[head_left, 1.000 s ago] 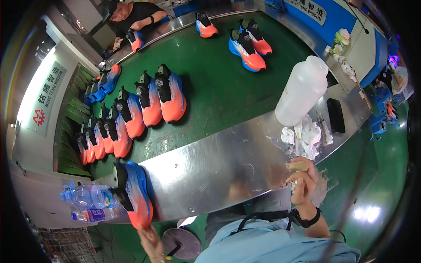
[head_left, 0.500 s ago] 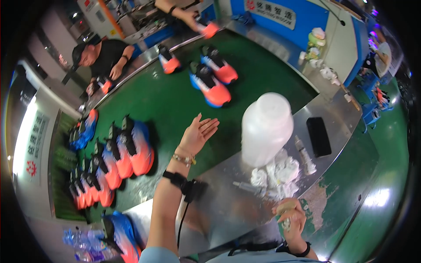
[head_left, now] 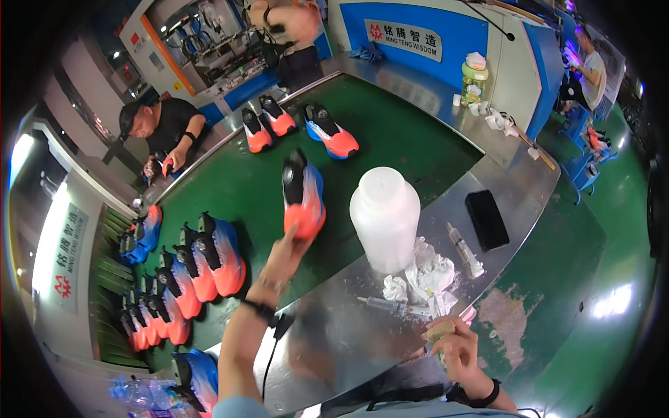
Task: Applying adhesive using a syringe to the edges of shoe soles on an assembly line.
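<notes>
My left hand (head_left: 289, 252) is closed on the toe of a sneaker (head_left: 304, 202) with an orange front, black tongue and blue side, over the green belt (head_left: 390, 132). My right hand (head_left: 458, 352), near the front edge of the metal table (head_left: 313, 348), has curled fingers round a small tan block (head_left: 440, 330); its exact kind is unclear. A large white plastic bottle (head_left: 385, 221) stands upright between my hands. Crumpled white tissues (head_left: 428, 275) lie at its foot, with one syringe (head_left: 394, 304) beside them and another syringe (head_left: 463, 249) further right.
A row of sneakers (head_left: 223, 261) stands on the belt's left side; several more sit at its far end, including a blue-orange sneaker (head_left: 333, 134). A black phone (head_left: 486, 219) lies at right. Plastic bottles (head_left: 143, 393) are at lower left. A co-worker (head_left: 164, 132) handles a shoe across the belt.
My left hand, open before, has closed on a sneaker and drawn it from the pair toward me. A second co-worker's hand has let go of a shoe at the far end. My right hand keeps its hold.
</notes>
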### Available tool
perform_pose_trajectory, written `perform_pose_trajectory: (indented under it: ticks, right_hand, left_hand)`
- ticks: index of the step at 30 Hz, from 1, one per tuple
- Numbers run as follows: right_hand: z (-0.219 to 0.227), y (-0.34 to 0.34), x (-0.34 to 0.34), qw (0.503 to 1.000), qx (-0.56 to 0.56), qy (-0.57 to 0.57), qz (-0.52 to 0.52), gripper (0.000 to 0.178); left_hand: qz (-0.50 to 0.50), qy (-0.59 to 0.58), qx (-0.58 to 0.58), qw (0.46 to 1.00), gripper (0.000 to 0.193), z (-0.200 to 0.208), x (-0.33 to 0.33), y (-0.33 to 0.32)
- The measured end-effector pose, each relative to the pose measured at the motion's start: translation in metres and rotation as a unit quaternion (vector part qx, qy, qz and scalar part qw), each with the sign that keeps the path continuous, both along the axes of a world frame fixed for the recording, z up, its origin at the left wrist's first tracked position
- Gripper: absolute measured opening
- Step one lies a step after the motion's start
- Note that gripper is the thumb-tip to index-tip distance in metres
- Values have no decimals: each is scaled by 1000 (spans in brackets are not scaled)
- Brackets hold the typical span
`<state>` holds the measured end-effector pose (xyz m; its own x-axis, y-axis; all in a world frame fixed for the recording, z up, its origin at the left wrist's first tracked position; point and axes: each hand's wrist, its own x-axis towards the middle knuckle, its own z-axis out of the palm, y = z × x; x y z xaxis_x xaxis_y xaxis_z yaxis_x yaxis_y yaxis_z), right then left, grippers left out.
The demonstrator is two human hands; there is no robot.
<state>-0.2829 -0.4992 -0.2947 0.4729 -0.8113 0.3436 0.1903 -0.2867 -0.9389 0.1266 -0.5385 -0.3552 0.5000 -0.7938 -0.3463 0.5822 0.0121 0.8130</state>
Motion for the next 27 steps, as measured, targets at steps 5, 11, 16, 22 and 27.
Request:
perform_pose_trajectory:
  ticks: [5, 11, 16, 22, 27]
  right_hand:
    - [-15, -1, 7, 1000, -1, -28, -8, 23]
    - [-23, -1, 30, 996, -29, 21, -80, 29]
    - [-22, 22, 45, 996, 1, 24, -84, 34]
    - [45, 37, 45, 994, -21, -47, 97, 53]
    - [86, 60, 52, 904, 37, -264, 334, 68]
  left_hand:
    - [-1, 55, 97, 994, 21, 39, -88, 246]
    - [86, 64, 131, 986, 34, 47, -179, 470]
    - [185, -272, 208, 921, 23, 63, -181, 477]
    - [258, -409, -19, 875, 55, 79, -118, 334]
    - [-3, -554, -228, 801, 60, 129, -110, 229]
